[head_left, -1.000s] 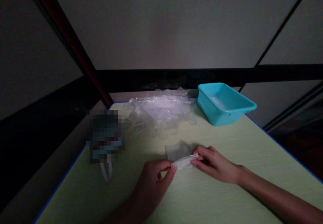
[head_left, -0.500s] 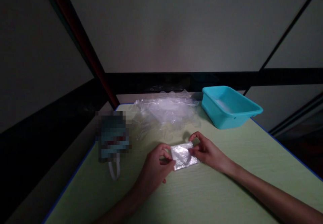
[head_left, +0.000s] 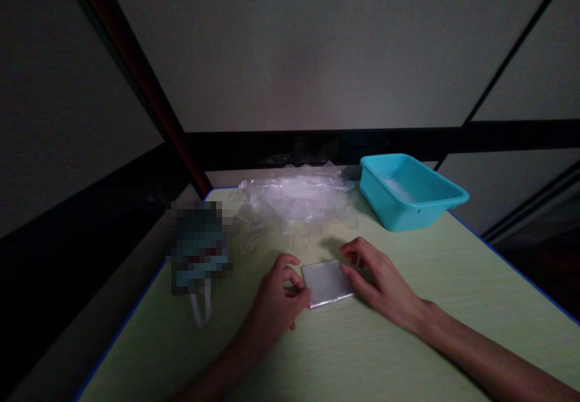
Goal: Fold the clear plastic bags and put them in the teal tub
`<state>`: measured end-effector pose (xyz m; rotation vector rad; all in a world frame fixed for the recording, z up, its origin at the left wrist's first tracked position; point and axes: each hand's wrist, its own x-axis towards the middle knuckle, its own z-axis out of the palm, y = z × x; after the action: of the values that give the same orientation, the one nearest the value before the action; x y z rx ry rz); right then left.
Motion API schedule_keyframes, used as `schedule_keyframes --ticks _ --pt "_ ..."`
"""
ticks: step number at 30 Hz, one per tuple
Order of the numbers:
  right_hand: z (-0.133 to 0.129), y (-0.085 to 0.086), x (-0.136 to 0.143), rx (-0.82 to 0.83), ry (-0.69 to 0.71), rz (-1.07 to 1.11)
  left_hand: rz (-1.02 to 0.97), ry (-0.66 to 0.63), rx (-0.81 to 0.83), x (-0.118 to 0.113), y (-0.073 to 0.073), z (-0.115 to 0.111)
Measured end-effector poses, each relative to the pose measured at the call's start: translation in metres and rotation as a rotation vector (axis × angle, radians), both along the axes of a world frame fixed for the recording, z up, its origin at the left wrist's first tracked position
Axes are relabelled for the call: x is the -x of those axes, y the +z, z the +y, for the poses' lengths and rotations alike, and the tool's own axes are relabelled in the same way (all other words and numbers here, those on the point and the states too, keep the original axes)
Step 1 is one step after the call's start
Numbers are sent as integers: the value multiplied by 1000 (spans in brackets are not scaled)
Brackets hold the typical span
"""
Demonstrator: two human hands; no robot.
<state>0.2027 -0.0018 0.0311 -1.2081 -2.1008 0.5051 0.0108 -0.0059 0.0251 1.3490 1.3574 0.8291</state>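
Note:
A small flat, shiny square plastic packet [head_left: 325, 282] lies on the table in front of me. My left hand [head_left: 278, 296] is at its left edge, thumb and a curled finger closed on the lower left corner. My right hand [head_left: 385, 275] is over its right side, with the thumb tip at the packet's upper right part and the forefinger held apart above it. The right fingers are spread and grip nothing that I can see. The packet's right edge is partly hidden behind this hand.
Crumpled clear plastic sheeting [head_left: 299, 199] is heaped at the back of the pale green table [head_left: 385, 359]. A turquoise basin [head_left: 410, 214] stands at the back right with something whitish inside. On the left is a pixelated item [head_left: 199, 251] with a white loop.
The packet's top has gone from wrinkled and bright to smooth and grey. My right hand has loosened and its fingers have opened out. My left hand stays at the left edge.

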Motion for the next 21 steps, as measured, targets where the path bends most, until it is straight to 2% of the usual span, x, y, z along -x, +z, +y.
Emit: schedule_keyframes --ticks 4,7,11,21 --pt "-10 1 9 -120 205 -336 -4 -8 -7 0 -1 0" --pt "-14 -4 14 -134 274 -470 4 -11 -12 0 -1 0" --pt "-15 -10 16 -110 265 -540 2 -2 -21 -1 0 0" --pt "-16 -12 16 -94 250 -548 -27 -39 -13 1 1 0"
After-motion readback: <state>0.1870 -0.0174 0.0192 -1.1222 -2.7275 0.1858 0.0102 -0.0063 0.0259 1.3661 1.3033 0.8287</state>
